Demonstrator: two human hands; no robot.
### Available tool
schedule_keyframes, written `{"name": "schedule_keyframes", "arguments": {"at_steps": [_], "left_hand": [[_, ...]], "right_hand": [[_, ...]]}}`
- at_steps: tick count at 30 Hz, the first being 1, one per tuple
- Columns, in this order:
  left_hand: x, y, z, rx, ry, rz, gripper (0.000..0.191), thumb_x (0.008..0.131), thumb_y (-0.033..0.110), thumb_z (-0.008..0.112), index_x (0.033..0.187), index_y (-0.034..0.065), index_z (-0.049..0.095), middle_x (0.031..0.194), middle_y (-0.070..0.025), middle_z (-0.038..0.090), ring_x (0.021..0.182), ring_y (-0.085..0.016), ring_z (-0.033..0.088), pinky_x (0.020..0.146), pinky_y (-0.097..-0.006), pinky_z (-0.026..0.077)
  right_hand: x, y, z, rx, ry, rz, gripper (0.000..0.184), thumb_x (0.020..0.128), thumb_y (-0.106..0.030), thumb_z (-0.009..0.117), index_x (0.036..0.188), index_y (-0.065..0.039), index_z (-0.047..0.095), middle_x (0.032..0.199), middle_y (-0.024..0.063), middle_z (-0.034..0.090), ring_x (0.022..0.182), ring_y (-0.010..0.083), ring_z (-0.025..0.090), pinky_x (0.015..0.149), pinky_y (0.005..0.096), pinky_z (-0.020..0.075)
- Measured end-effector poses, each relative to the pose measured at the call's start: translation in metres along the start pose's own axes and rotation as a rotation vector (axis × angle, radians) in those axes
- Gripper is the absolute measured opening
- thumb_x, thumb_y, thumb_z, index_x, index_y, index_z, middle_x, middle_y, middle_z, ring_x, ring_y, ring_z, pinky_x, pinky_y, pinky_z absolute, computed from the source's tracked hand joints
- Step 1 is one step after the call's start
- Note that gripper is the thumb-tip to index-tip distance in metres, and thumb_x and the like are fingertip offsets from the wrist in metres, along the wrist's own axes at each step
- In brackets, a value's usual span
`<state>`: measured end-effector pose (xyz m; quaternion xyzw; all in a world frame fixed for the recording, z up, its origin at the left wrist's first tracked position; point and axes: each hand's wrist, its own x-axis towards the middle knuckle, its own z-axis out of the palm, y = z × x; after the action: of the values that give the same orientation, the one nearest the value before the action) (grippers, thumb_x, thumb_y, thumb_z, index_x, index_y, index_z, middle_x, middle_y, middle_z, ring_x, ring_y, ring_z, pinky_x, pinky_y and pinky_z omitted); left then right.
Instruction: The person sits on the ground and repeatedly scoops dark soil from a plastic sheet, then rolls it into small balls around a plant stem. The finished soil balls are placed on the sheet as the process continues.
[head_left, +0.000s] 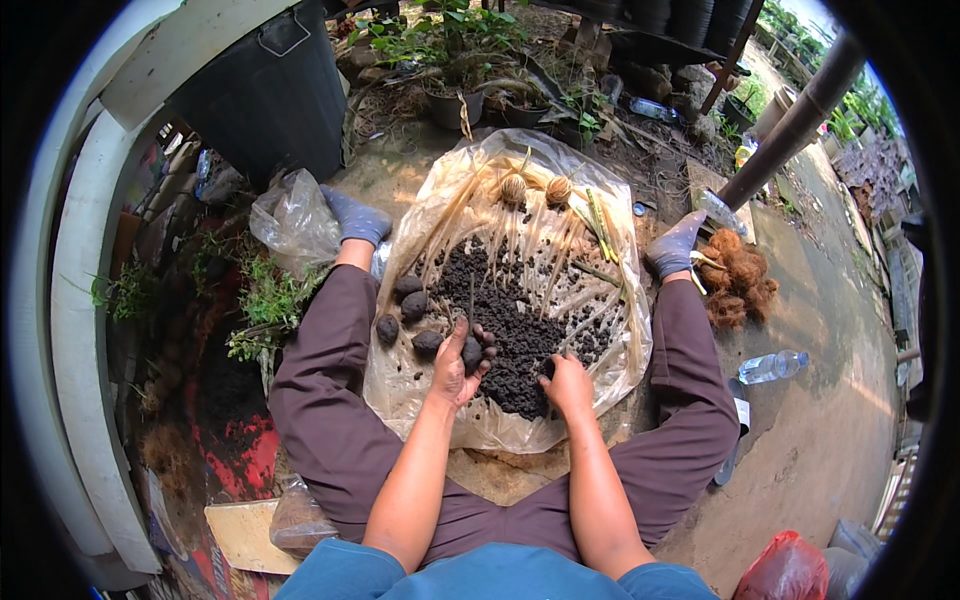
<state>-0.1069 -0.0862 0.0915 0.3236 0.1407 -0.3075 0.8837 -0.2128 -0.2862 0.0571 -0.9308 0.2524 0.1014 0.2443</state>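
Observation:
My left hand (456, 366) holds a dark soil ball (472, 355) from which a thin upright stem (472, 296) rises. My right hand (570, 384) is down at the loose dark soil (517, 337), its fingers curled around a bit of it. This crumbly soil lies heaped and scattered on a clear plastic sheet (465, 435) between my legs. Left of the heap rest several dark soil balls (413, 306). Two pale, striped balls (513, 189) with green shoots sit at the sheet's far end. Cut green stems (598, 225) lie along its right side.
Brown fibre clumps (739, 277) and a plastic bottle (774, 367) lie on the concrete to my right. Crumpled clear plastic (296, 217) is by my left foot, near uprooted green plants (274, 300). A large dark bin (259, 90) and potted plants (454, 105) stand farther off.

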Motion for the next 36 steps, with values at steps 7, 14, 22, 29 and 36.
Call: {"name": "schedule_keyframes", "arguments": {"at_steps": [7, 14, 22, 29, 36], "left_hand": [[0.0, 0.007, -0.001, 0.136, -0.038, 0.026, 0.043, 0.098, 0.048, 0.072, 0.084, 0.0103, 0.055, 0.065, -0.0006, 0.053, 0.045, -0.01, 0.047, 0.039, -0.0233, 0.034], [0.002, -0.005, 0.006, -0.032, 0.093, 0.017, 0.04, 0.096, 0.049, 0.073, 0.09, 0.0129, 0.056, 0.078, -0.0001, 0.056, 0.065, -0.013, 0.059, 0.054, -0.0265, 0.048], [-0.001, -0.002, 0.003, 0.13, 0.029, -0.001, 0.046, 0.097, 0.054, 0.068, 0.104, 0.0095, 0.063, 0.087, -0.0014, 0.063, 0.077, -0.018, 0.067, 0.069, -0.035, 0.06], [0.001, -0.004, 0.006, 0.065, 0.078, -0.117, 0.035, 0.103, 0.038, 0.057, 0.111, 0.0045, 0.063, 0.076, -0.0022, 0.058, 0.059, -0.015, 0.052, 0.048, -0.028, 0.041], [0.001, -0.009, -0.002, -0.028, -0.002, -0.024, 0.019, 0.095, 0.012, 0.05, 0.109, 0.0027, 0.059, 0.07, -0.003, 0.049, 0.054, -0.014, 0.044, 0.044, -0.0268, 0.033]], "right_hand": [[-0.005, -0.004, 0.022, 0.046, 0.081, -0.046, 0.045, 0.08, -0.013, 0.083, 0.123, -0.007, 0.071, 0.123, 0.0193, 0.068, 0.112, 0.0406, 0.067, 0.096, 0.0473, 0.0552], [-0.004, -0.005, 0.023, 0.068, 0.085, -0.036, 0.033, 0.083, -0.015, 0.079, 0.116, -0.008, 0.075, 0.115, 0.019, 0.069, 0.106, 0.04, 0.068, 0.093, 0.0478, 0.0559], [-0.008, -0.014, 0.044, -0.041, 0.181, -0.117, 0.019, 0.086, -0.018, 0.076, 0.103, -0.01, 0.078, 0.108, 0.0183, 0.069, 0.099, 0.039, 0.069, 0.086, 0.0488, 0.0571], [-0.007, -0.011, 0.048, -0.008, 0.171, -0.103, 0.013, 0.088, -0.013, 0.067, 0.094, -0.008, 0.077, 0.102, 0.0208, 0.069, 0.096, 0.0403, 0.069, 0.084, 0.05, 0.0571], [-0.006, -0.012, 0.053, -0.048, 0.215, -0.131, 0.019, 0.091, -0.009, 0.057, 0.095, -0.007, 0.075, 0.103, 0.0216, 0.069, 0.098, 0.0411, 0.068, 0.084, 0.0514, 0.057]]}}
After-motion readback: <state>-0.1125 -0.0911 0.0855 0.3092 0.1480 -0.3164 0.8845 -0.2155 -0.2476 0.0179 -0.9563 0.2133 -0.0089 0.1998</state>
